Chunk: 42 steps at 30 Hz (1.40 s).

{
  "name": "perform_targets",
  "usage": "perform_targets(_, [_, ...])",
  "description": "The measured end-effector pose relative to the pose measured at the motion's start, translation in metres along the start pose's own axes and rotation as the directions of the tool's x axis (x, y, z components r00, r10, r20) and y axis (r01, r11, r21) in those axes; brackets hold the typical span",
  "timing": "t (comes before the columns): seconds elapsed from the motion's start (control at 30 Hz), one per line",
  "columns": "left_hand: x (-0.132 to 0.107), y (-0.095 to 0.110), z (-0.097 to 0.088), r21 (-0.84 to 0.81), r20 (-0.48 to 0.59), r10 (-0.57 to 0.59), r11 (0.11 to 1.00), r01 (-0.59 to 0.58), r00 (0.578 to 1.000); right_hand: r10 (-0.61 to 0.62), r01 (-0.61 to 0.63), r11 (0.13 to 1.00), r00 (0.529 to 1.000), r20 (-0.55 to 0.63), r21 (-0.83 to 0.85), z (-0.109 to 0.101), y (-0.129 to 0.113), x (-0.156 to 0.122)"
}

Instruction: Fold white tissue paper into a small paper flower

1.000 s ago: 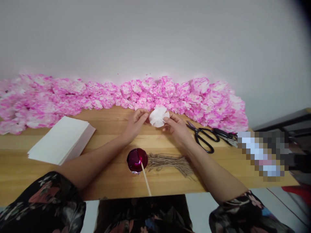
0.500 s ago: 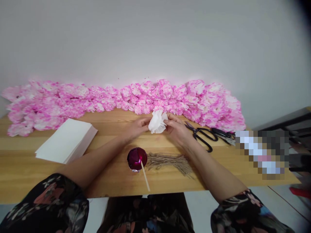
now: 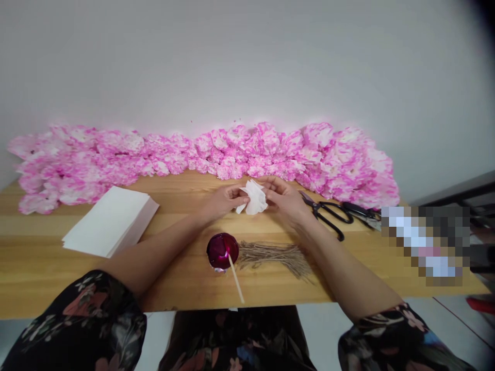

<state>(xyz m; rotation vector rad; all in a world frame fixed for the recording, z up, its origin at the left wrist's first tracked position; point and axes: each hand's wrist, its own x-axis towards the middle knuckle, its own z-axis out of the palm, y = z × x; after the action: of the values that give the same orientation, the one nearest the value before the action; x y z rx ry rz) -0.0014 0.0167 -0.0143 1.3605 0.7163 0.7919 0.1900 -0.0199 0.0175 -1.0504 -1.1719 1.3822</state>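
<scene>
My left hand [image 3: 225, 200] and my right hand [image 3: 286, 199] both pinch a small white paper flower [image 3: 255, 197], held just above the wooden table [image 3: 174, 273] near its far middle. The paper is crumpled into ruffled layers between my fingertips. Close in front of my hands stands a small cup of dark pink dye [image 3: 221, 250] with a wooden stick [image 3: 235, 278] leaning out toward me. A bundle of brown twine pieces [image 3: 276, 255] lies right of the cup.
A long row of pink-and-white paper flowers [image 3: 201, 153] lines the wall at the table's back. A stack of white paper sheets [image 3: 112, 221] lies at the left. Black scissors [image 3: 328, 214] rest at the right, beside a blurred-out object [image 3: 423, 242].
The white paper went from a rounder, spread shape to a tighter crumpled bunch between my fingers. My hands stayed in nearly the same place.
</scene>
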Motion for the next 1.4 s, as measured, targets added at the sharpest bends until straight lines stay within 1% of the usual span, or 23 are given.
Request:
perform_targets(0.1, [0.000, 0.000, -0.001, 0.023, -0.039, 0.005, 1.000, -0.004, 0.999, -0.051, 0.051, 0.997, 0.999, 0.000, -0.056, -0.004, -0.006, 0.000])
perform_targets(0.2, [-0.001, 0.000, -0.003, 0.026, -0.073, 0.018, 1.000, -0.016, 0.997, -0.103, 0.103, 0.995, 0.995, -0.012, -0.015, -0.008, -0.013, -0.001])
perform_targets(0.3, [-0.001, 0.000, -0.003, -0.039, -0.112, 0.072, 0.996, -0.077, 0.991, -0.174, 0.176, 0.984, 0.981, -0.082, 0.026, -0.013, -0.016, -0.001])
perform_targets(0.37, [-0.001, 0.001, -0.002, -0.097, -0.119, 0.096, 0.989, -0.108, 0.988, -0.199, 0.201, 0.980, 0.973, -0.119, -0.001, -0.016, -0.014, 0.001])
perform_targets(0.43, [-0.001, 0.003, 0.001, -0.136, -0.102, 0.100, 0.984, -0.113, 0.990, -0.208, 0.204, 0.978, 0.971, -0.117, -0.050, -0.018, -0.010, 0.003])
perform_targets(0.53, [-0.002, 0.006, 0.003, -0.160, -0.083, 0.098, 0.981, -0.111, 0.992, -0.231, 0.224, 0.967, 0.972, -0.052, -0.119, -0.018, -0.008, 0.003])
perform_targets(0.63, [-0.003, 0.006, 0.003, -0.138, -0.091, 0.089, 0.985, -0.102, 0.992, -0.241, 0.248, 0.939, 0.969, 0.056, -0.239, -0.016, -0.012, -0.001])
perform_targets(0.77, [-0.003, 0.004, 0.002, -0.097, -0.081, 0.080, 0.991, -0.088, 0.993, -0.228, 0.300, 0.825, 0.952, 0.204, -0.479, -0.014, -0.018, -0.006])
perform_targets(0.83, [-0.003, 0.004, 0.004, -0.091, -0.082, 0.081, 0.992, -0.088, 0.993, -0.254, 0.332, 0.750, 0.943, 0.214, -0.572, -0.011, -0.017, -0.007])
perform_targets(0.87, [-0.004, 0.005, 0.005, -0.079, -0.084, 0.077, 0.993, -0.083, 0.994, -0.295, 0.364, 0.693, 0.931, 0.217, -0.623, -0.009, -0.016, -0.007])
perform_targets(0.9, [-0.005, 0.006, 0.006, -0.058, -0.086, 0.072, 0.995, -0.077, 0.994, -0.354, 0.414, 0.617, 0.906, 0.234, -0.669, -0.006, -0.015, -0.008])
perform_targets(0.93, [-0.006, 0.007, 0.008, -0.031, -0.088, 0.072, 0.997, -0.075, 0.994, -0.420, 0.481, 0.526, 0.864, 0.277, -0.701, -0.004, -0.015, -0.009])
perform_targets(1.0, [-0.008, 0.010, 0.010, 0.024, -0.096, 0.097, 0.995, -0.095, 0.991, -0.526, 0.636, 0.354, 0.741, 0.416, -0.686, 0.002, -0.016, -0.012])
perform_targets(1.03, [-0.009, 0.010, 0.011, 0.043, -0.100, 0.117, 0.993, -0.113, 0.988, -0.560, 0.698, 0.311, 0.683, 0.469, -0.645, 0.003, -0.017, -0.013])
perform_targets(1.07, [-0.010, 0.011, 0.011, 0.047, -0.102, 0.132, 0.991, -0.128, 0.986, -0.587, 0.733, 0.311, 0.649, 0.485, -0.605, 0.004, -0.019, -0.015])
perform_targets(1.1, [-0.009, 0.011, 0.011, 0.033, -0.108, 0.139, 0.990, -0.136, 0.984, -0.616, 0.739, 0.348, 0.644, 0.454, -0.576, 0.004, -0.021, -0.016])
perform_targets(1.13, [-0.008, 0.010, 0.010, 0.003, -0.117, 0.134, 0.991, -0.134, 0.984, -0.639, 0.717, 0.417, 0.669, 0.381, -0.559, 0.003, -0.022, -0.017])
perform_targets(1.17, [-0.007, 0.008, 0.009, -0.044, -0.133, 0.119, 0.991, -0.126, 0.984, -0.645, 0.666, 0.509, 0.715, 0.269, -0.546, 0.001, -0.023, -0.017])
perform_targets(1.2, [-0.005, 0.006, 0.007, -0.107, -0.155, 0.097, 0.988, -0.115, 0.983, -0.624, 0.595, 0.610, 0.768, 0.145, -0.524, -0.002, -0.023, -0.015])
perform_targets(1.27, [-0.001, 0.002, 0.005, -0.250, -0.187, 0.042, 0.964, -0.089, 0.981, -0.513, 0.441, 0.785, 0.857, -0.057, -0.436, -0.008, -0.019, -0.010])
perform_targets(1.3, [0.001, 0.000, 0.004, -0.317, -0.187, 0.017, 0.945, -0.076, 0.982, -0.446, 0.377, 0.843, 0.889, -0.107, -0.384, -0.011, -0.015, -0.007])
perform_targets(1.33, [0.002, 0.000, 0.004, -0.374, -0.176, -0.002, 0.925, -0.065, 0.984, -0.384, 0.325, 0.884, 0.915, -0.123, -0.337, -0.013, -0.012, -0.004])
perform_targets(1.4, [0.002, 0.000, 0.004, -0.456, -0.141, -0.018, 0.888, -0.049, 0.990, -0.289, 0.256, 0.929, 0.953, -0.092, -0.266, -0.015, -0.005, 0.001])
